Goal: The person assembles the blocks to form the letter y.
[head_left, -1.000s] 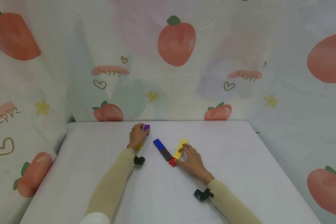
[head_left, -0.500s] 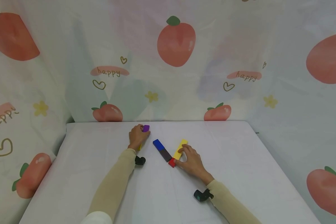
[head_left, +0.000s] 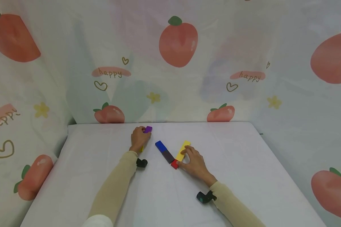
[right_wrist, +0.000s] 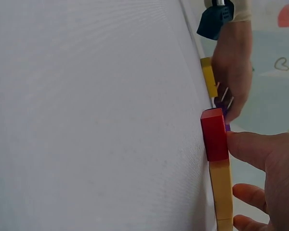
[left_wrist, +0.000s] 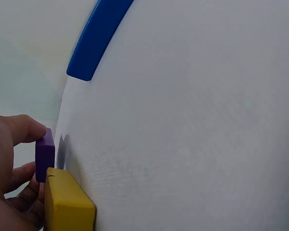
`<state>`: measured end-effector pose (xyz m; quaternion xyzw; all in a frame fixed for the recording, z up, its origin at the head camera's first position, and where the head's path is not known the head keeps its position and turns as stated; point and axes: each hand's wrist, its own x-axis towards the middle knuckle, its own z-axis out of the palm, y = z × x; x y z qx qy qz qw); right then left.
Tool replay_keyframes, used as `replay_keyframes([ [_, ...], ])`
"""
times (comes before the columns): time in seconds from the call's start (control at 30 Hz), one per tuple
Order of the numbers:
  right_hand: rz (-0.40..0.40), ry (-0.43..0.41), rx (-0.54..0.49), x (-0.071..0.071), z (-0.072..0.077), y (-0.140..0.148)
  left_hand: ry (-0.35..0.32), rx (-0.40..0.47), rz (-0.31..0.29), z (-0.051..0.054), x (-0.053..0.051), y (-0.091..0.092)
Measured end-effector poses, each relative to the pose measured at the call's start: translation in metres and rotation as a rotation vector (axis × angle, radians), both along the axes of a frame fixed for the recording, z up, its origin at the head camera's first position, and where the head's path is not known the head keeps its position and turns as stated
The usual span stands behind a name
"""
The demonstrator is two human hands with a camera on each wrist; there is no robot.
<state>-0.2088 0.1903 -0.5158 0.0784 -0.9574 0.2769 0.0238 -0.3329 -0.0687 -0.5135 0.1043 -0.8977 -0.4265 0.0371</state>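
The left hand (head_left: 140,138) pinches a purple block (head_left: 148,129) between thumb and fingers at the table's back; in the left wrist view the purple block (left_wrist: 45,155) meets the end of a yellow block (left_wrist: 67,202). The right hand (head_left: 195,164) has its thumb against a red block (head_left: 174,164) and its fingertips at the yellow blocks (head_left: 183,150) joined to it. In the right wrist view the thumb touches the side of the red block (right_wrist: 215,134), with fingers beside the yellow blocks (right_wrist: 221,189).
A blue block (head_left: 160,146) and a dark block (head_left: 168,156) lie end to end between the hands, slanting down to the red block. The white table (head_left: 164,195) ends at a printed cloth backdrop (head_left: 187,94). Dark wrist cameras sit at both wrists.
The purple block has turned slightly in the left hand, whose thumb has shifted a little. The right hand and the blocks near it have stayed put.
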Motion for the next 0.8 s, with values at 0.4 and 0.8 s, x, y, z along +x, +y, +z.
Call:
replay_keyframes([
  [0.4,0.006,-0.004,0.002,0.0,0.0,0.0,0.012,0.053,0.014,0.015,0.009,-0.004],
  [0.8,0.002,-0.007,-0.006,-0.001,-0.001,0.001,0.127,0.05,-0.04,0.026,0.022,-0.006],
])
